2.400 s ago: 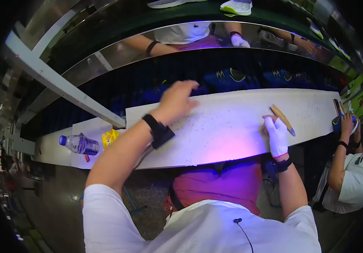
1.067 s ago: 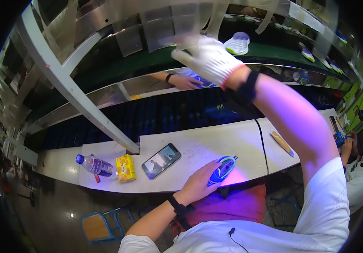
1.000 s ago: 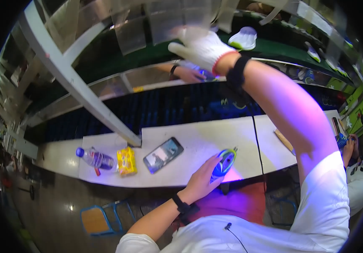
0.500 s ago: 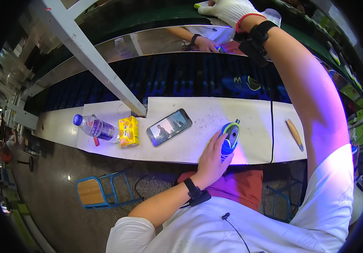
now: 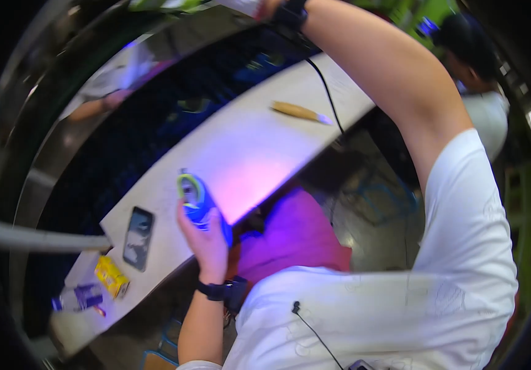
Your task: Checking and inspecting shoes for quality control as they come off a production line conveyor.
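Note:
My left hand is closed around a blue shoe with a lime-green collar, over the near edge of the white worktop. Its fingers wrap the shoe's sides, and the collar end points away from me. My right arm stretches up and across to the far side. Only a blurred bit of my white-gloved right hand shows at the top edge, so its fingers and anything in them are hidden. Near the left hand lies a phone with its screen lit.
A wooden-handled tool lies farther along the worktop, beside a black cable. A yellow box and a plastic bottle are at the near left. A pale metal post meets the worktop. Another person is at the right.
The view has swung to the right, so the worktop now runs diagonally and a person shows at the right. My right hand has mostly left the picture; my left still holds the shoe.

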The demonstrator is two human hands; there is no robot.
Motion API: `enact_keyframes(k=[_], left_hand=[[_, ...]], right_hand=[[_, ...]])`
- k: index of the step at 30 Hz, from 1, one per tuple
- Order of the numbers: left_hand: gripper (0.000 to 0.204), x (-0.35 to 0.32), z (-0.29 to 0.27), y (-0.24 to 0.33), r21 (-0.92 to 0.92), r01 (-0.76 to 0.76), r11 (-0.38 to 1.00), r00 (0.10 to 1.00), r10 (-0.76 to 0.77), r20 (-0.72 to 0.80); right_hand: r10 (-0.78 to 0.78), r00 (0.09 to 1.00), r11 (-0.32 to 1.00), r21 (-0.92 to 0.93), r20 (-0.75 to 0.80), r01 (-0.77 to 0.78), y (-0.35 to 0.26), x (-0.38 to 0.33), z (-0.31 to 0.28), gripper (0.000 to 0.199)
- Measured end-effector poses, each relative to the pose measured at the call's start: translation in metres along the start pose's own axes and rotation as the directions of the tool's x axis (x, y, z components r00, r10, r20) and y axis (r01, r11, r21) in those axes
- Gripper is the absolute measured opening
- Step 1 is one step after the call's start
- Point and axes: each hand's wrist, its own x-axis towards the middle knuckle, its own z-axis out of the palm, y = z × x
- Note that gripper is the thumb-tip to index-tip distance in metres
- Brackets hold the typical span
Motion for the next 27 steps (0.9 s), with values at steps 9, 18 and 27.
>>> enact_keyframes(k=[9,18,27], left_hand=[[0.069,-0.012,-0.006,0.011,-0.036,-0.01,0.999,0.999,0.012,0.047],[0.052,-0.01,-0.072,-0.002,0.472,-0.803,0.363,0.593,0.407,0.695],[0.043,0.048,-0.048,0.084,0.253,-0.521,0.815,0.853,0.496,0.162]], right_hand=[[0.264,0.955,0.885,0.429,-0.133,-0.184,-0.053,-0.128,-0.108,0.028],[0.49,0.845,0.69,0.497,0.213,-0.525,-0.069,-0.235,-0.101,0.029],[0.678,0.58,0.258,0.592,0.452,-0.763,-0.076,-0.29,-0.031,0.023]])
